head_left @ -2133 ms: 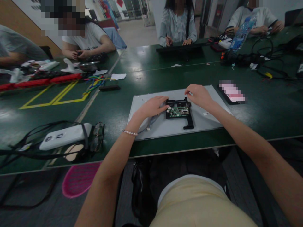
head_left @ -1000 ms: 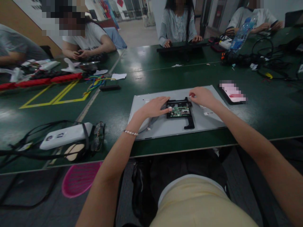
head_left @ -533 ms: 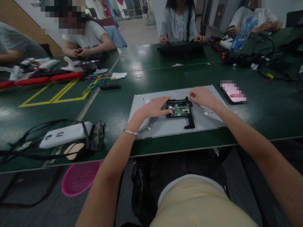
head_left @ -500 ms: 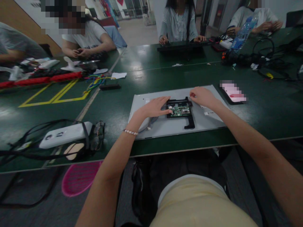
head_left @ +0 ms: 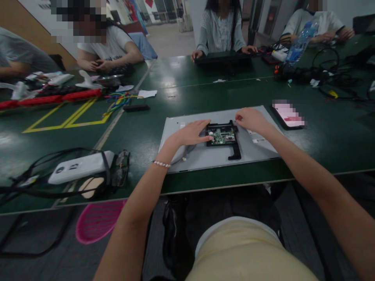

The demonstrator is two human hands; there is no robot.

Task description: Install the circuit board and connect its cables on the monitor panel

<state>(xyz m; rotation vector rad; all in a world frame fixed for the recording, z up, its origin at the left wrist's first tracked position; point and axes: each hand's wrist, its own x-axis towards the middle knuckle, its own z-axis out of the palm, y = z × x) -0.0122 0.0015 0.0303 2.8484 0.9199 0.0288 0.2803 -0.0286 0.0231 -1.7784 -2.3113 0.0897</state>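
Observation:
A grey display panel lies flat near the table's front edge, with a black plastic frame on it. Inside the frame sits a green circuit board. My left hand rests over the frame's left side, fingers stretched and thumb by the board's left edge. Thin cables run out beneath that hand. At the frame's upper right corner, my right hand has its fingers curled together in a pinch. Whatever those fingers may hold is too small or hidden to make out.
A phone lies right of the panel. On the left are a white device with black straps and a pair of glasses. Several people sit across the green table. A water bottle stands tilted among cables at back right.
My hands, the panel and the board look unmoved. Across the table, one person's hand has shifted to the left, and the person at far right has moved their hands slightly.

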